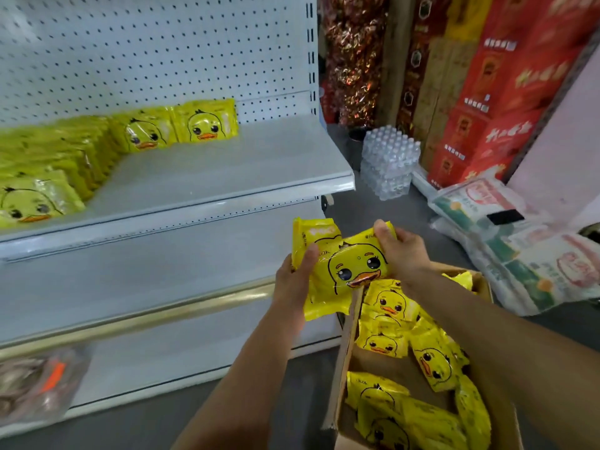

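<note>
Yellow duck packets (352, 269) are in both our hands, held up just over the far left corner of the cardboard box (344, 352). Our left hand (293, 277) grips the left end with the thumb on top, and our right hand (402, 251) pinches the top right corner. Looks like two packets, one tucked behind. Loose packets (435, 362) fill the box, and more stock (146, 134) stands along the shelf's (227, 170) back and left edges.

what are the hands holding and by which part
A small stack of yellow duck packets: the left hand holds its left edge, thumb on the front, and the right hand pinches its top right edge.
</note>
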A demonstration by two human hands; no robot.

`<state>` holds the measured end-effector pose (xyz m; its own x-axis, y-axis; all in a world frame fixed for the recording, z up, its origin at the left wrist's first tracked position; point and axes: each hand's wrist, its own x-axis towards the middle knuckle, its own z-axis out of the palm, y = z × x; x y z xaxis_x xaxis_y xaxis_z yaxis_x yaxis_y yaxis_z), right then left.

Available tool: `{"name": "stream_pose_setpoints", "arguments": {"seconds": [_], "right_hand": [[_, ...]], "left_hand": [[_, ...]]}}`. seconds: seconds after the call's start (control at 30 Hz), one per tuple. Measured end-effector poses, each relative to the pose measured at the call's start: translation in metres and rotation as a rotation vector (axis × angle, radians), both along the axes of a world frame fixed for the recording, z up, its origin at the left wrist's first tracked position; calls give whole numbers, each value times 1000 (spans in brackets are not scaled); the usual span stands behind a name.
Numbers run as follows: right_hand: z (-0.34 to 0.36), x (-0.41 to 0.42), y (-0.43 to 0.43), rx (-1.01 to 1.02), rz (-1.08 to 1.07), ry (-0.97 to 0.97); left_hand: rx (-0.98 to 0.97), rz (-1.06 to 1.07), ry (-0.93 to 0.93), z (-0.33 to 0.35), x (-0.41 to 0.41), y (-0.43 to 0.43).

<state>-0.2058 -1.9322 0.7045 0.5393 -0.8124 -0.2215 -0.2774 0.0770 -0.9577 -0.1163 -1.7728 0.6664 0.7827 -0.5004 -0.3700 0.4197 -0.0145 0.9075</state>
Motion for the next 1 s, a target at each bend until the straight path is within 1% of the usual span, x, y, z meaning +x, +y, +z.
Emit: {"name": "stream_pose_setpoints", "arguments": {"seconds": [0.07,0.17,0.27,0.37,0.47,0.53,0.63,0.7,0.83,1.0], "right_hand": [[10,15,16,54,30,-40],[19,38,39,61,59,-96],[29,63,69,82,91,-176],[40,89,99,89,163,-163],[53,115,125,161,238,-108],[62,130,137,181,377,-49],[69,150,151,151,717,14],[72,166,160,127,821,36],[76,199,179,113,823,5],[83,227,184,74,803,-62]], "left_hand": [[-23,49,-18,8,12,16],[-37,128,-36,19,30,43],[-47,163,-31,29,46,74],[-49,206,-1,41,68,107],[-69,235,-10,56,92,139],[-71,252,-27,65,108,160],[-72,287,-51,72,132,190],[-56,293,-58,75,147,205],[-64,291,-60,80,176,228],[-80,255,-143,90,216,256]]}}
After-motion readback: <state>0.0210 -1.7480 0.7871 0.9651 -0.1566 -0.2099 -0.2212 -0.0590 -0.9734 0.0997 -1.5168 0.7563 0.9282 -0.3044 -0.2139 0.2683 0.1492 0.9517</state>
